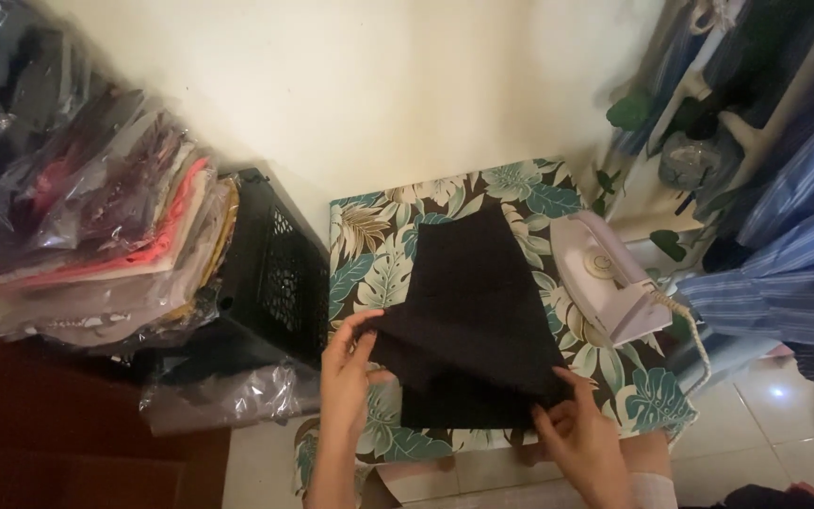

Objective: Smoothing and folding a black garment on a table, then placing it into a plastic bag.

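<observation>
Black cloth (471, 311) spread flat on leaf-print ironing board (379, 254), near end doubled over. Left hand (346, 372) pinching left corner of fold, right hand (581, 435) gripping right bottom edge. Pale lilac iron (607, 273) parked just right of cloth. Black crate (270, 273) left of board, bagged clothes stack (96, 217) piled beside it.

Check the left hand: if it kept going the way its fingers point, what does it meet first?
The left hand points up and right, fingers already pinching the edge of the black cloth. Going straight on, it would meet more of that cloth lying on the leaf-print board; depth is unclear.
</observation>
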